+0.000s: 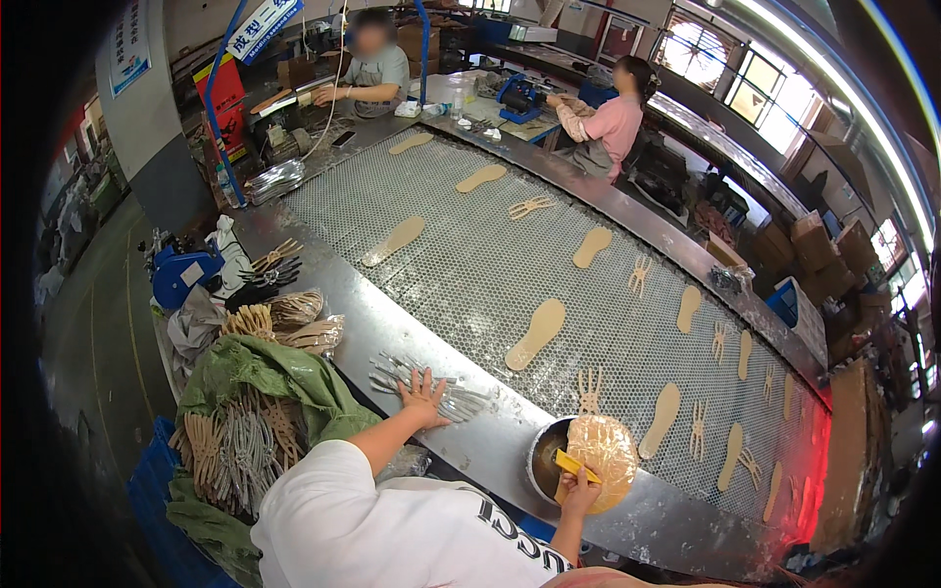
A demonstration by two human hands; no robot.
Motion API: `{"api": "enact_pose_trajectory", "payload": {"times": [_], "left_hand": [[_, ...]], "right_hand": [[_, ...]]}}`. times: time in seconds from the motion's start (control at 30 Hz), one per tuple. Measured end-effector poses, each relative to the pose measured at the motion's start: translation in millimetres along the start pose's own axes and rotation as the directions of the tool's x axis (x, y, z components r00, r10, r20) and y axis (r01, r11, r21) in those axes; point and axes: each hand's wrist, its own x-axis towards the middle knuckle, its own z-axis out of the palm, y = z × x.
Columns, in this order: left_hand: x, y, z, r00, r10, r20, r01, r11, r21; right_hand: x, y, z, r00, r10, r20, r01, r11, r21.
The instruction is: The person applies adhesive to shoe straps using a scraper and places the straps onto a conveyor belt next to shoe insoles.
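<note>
My left hand (pixel 423 402) lies with fingers spread on a flat bunch of grey strappy shoe uppers (pixel 385 375) on the metal table edge (pixel 382 328). My right hand (pixel 580 493) is closed round a flat yellow handle (pixel 576 465), and its far end cannot be made out. It is held over a round dark pot (pixel 542 461), partly covered by a tan, glossy round lid-like piece (pixel 606 446). Nearest on the mesh belt (pixel 461 284) are a tan strappy upper (pixel 589 390) and tan shoe soles (pixel 660 419).
Left of me, a green sack (pixel 294 367) holds bundled grey and tan uppers (pixel 240 446). Tan bundles (pixel 294 318) and a blue tape dispenser (pixel 186 272) stand beyond it. Across the belt, two people (pixel 377 73) work at benches. Cardboard boxes (pixel 818 245) are stacked at right.
</note>
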Motion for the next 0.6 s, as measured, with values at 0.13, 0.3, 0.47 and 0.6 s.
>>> {"api": "enact_pose_trajectory", "payload": {"times": [0.13, 0.3, 0.47, 0.6], "left_hand": [[1.7, -0.1, 3.3, 1.000, 0.001, -0.005, -0.001, 1.000, 0.006], [0.9, 1.7, -0.5, 1.000, -0.002, -0.011, 0.003, 1.000, 0.015], [4.6, 1.1, 3.4, 1.000, -0.013, -0.007, 0.013, 1.000, 0.028], [4.5, -0.4, 3.4, 1.000, -0.008, -0.012, 0.008, 1.000, 0.017]], "right_hand": [[2.6, 5.6, -5.3, 1.000, -0.007, 0.017, 0.006, 1.000, 0.022], [2.2, 4.3, -3.6, 1.000, -0.013, 0.019, 0.012, 0.999, 0.047], [1.0, 1.5, -1.5, 1.000, -0.002, 0.026, 0.002, 1.000, 0.003], [2.5, 4.1, -1.6, 0.999, 0.004, 0.044, -0.007, 0.997, 0.071]]}}
